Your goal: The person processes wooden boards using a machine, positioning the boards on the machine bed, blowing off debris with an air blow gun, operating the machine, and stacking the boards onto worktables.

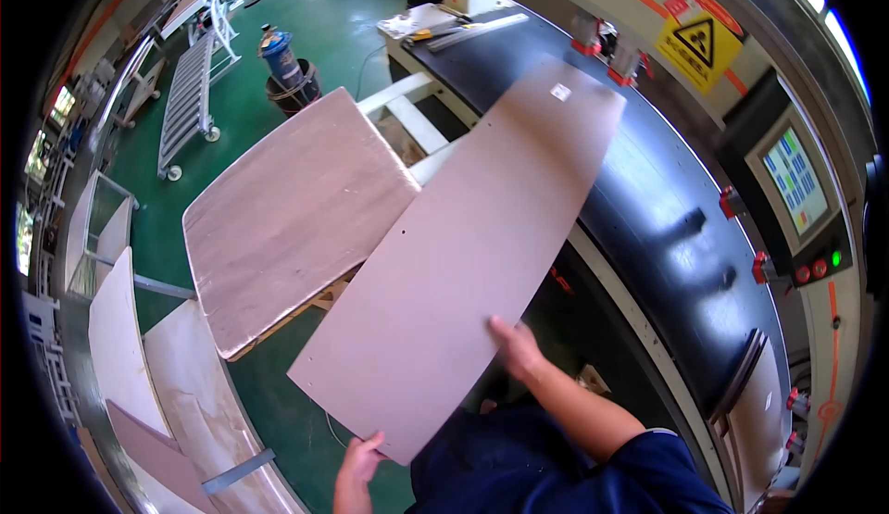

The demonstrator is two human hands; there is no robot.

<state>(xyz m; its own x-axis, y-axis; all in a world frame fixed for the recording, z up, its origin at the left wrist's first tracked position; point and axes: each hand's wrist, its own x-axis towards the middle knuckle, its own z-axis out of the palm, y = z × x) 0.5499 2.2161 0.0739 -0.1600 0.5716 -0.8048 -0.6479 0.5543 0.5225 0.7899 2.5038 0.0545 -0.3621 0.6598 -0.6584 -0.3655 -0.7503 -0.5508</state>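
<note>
A long greyish-pink panel [463,245] with small drilled holes and a white label near its far end spans the middle of the view. My left hand [361,458] grips its near end, thumb on top and the other fingers mostly hidden beneath. On the panel's right edge, my right hand [519,347] is closed, thumb over the face and fingers out of sight under it. The panel's far end overlaps the black machine table [662,199]. Its left side passes over a stack topped by a brownish board [296,218].
A control screen [795,179] and a yellow warning sign [696,40] are on the machine at right. More panels [755,412] lie at the table's near end. A blue container [280,58] in a black bucket stands behind the stack. Wheeled racks [190,97] and boards [199,375] are at left.
</note>
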